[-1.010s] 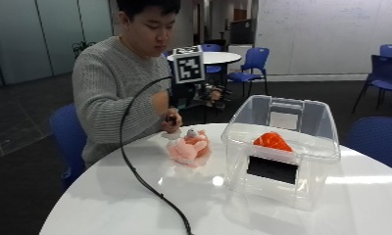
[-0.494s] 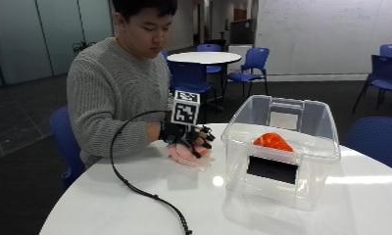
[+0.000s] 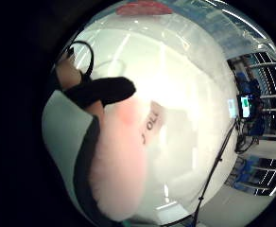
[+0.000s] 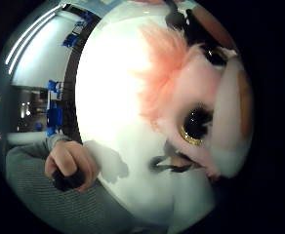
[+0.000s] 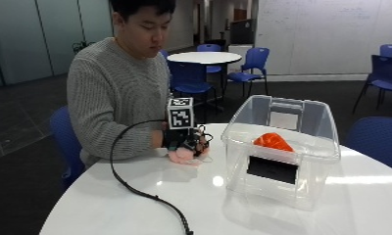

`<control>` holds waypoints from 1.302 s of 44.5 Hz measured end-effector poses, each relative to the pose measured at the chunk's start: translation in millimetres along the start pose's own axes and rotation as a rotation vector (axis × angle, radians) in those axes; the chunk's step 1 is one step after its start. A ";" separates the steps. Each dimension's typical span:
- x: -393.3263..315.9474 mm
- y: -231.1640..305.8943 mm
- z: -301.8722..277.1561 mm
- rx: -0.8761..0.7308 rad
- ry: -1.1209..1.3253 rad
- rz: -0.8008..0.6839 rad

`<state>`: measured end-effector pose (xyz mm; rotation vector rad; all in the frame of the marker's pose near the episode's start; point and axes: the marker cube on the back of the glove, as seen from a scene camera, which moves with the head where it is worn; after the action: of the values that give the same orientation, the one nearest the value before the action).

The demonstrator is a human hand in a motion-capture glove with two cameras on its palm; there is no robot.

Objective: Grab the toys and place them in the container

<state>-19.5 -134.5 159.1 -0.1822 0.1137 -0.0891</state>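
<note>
Pink plush, long-piled and fluffy, makes up the toy (image 5: 185, 155) that lies on the white bench (image 5: 353, 196) just beside the clear plastic container (image 5: 281, 152). The gloved right hand (image 5: 183, 141) is down on top of it. The thumb-side palm view shows the toy's face pressed close, with a big glossy eye (image 4: 197, 123) and a tuft of longer pink fur. The little-finger-side view shows a black-gloved finger (image 3: 100, 91) curled across the soft body, so the hand appears to be grasping the toy, which rests on the bench and is not yet lifted.

By its look the toy is light and squashy. It should give under the fingers rather than slip, and there is nothing brittle about it except perhaps the hard eye. The round body is the best place to hold, with fingers wrapped over the bulk and not just pinching loose fur, which could pull free.

An orange toy (image 5: 271, 142) already sits inside the container. The bare left hand (image 4: 69, 165) rests at the bench edge.
</note>
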 end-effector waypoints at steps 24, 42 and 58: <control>31.4 -62.3 -229.8 0.275 0.005 -0.091; 82.7 -253.1 -194.2 0.139 -0.029 0.203; 99.2 -258.6 -160.7 -0.073 0.029 0.198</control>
<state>39.1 -425.8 39.7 -0.2415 0.1634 0.1096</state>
